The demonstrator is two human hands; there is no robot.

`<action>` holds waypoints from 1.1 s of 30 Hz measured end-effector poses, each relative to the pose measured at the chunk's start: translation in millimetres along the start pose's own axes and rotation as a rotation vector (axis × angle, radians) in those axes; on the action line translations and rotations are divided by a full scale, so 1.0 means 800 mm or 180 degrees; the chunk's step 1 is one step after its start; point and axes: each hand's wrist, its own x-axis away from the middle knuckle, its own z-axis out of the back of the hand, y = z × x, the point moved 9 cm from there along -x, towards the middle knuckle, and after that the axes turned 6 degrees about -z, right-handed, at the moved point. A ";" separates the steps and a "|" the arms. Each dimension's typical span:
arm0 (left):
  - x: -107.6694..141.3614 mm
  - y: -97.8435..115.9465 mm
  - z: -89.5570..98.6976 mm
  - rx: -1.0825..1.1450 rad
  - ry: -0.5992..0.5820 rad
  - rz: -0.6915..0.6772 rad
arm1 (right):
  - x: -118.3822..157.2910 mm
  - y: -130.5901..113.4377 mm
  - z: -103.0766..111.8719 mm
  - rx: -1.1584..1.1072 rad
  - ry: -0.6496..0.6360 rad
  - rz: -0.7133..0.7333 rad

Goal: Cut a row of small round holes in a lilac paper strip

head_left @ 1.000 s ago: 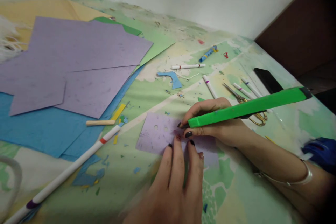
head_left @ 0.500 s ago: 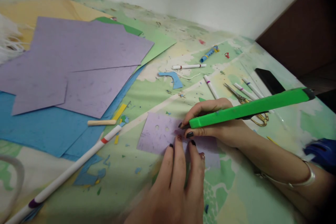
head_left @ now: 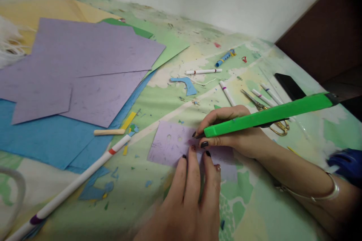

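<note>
A small piece of purple paper (head_left: 162, 143) lies on the patterned tablecloth, with two small round holes in its left part. My left hand (head_left: 195, 192) rests on its lower edge, fingers stretched out and pressing it flat. In my right hand (head_left: 234, 135) is a green box cutter (head_left: 268, 116), pinched close to its tip. The tip meets the paper right of the holes, just above my left fingertips; the blade itself is mostly hidden by the fingers.
Large purple sheets (head_left: 93, 52) overlap blue sheets (head_left: 36, 139) at the left. A long white stick with coloured bands (head_left: 76, 180) lies at lower left. Beyond my right hand are scissors (head_left: 256, 101), markers (head_left: 227, 94) and a black phone (head_left: 290, 86). Paper scraps (head_left: 94, 190) are scattered about.
Almost nothing differs. The box cutter's rear end has dipped very slightly; both hands and the purple paper keep their places.
</note>
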 end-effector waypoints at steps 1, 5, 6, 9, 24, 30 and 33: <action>0.000 0.000 0.000 0.0000 0.0000 0.0007 | 0.000 0.000 0.000 0.0005 -0.0003 -0.0007; 0.001 0.000 -0.001 0.0034 -0.0011 0.0006 | 0.000 0.002 0.000 -0.0022 -0.0024 0.0008; 0.001 0.000 -0.001 0.0039 -0.0001 0.0004 | 0.000 0.002 -0.001 -0.0032 -0.0034 0.0011; 0.001 0.000 0.000 0.0033 0.0020 -0.0012 | 0.000 0.002 -0.001 -0.0065 -0.0044 0.0006; 0.000 -0.001 0.004 0.0071 0.0234 -0.0107 | 0.003 -0.001 -0.012 -0.0146 -0.0106 -0.0181; 0.001 0.000 0.008 0.0105 0.0221 -0.0137 | 0.010 -0.014 -0.007 0.0516 0.0290 0.0093; 0.000 -0.001 0.010 0.0202 0.0279 -0.0132 | 0.014 -0.014 -0.003 0.0599 0.0484 0.0118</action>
